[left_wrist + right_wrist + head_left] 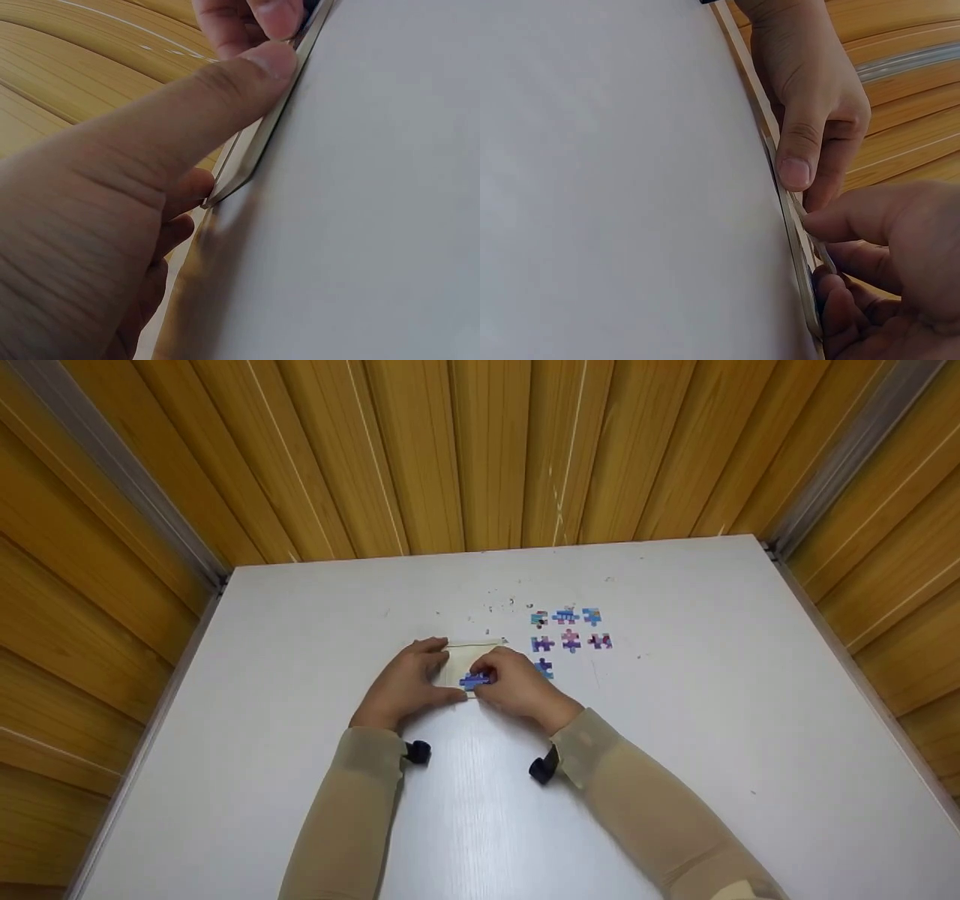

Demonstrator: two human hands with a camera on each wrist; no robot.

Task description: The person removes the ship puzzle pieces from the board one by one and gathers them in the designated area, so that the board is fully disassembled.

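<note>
A small cream puzzle tray [459,661] lies on the white table, with a raised rim. My left hand [403,681] grips it from the left, thumb on the near edge and fingers at the far edge. In the left wrist view that thumb [225,94] presses along the tray's rim [259,146]. My right hand [519,684] pinches a blue-purple jigsaw piece [472,682] over the tray's near part. The right wrist view shows this piece [823,255] edge-on and tilted between the fingers. Whether it touches the tray floor, I cannot tell.
Several loose jigsaw pieces [571,641] lie in rough rows right of the tray, one [544,668] partly behind my right hand. Small dark crumbs [511,601] are scattered beyond the tray. Wood-look panel walls [487,457] stand behind and beside the table [675,720].
</note>
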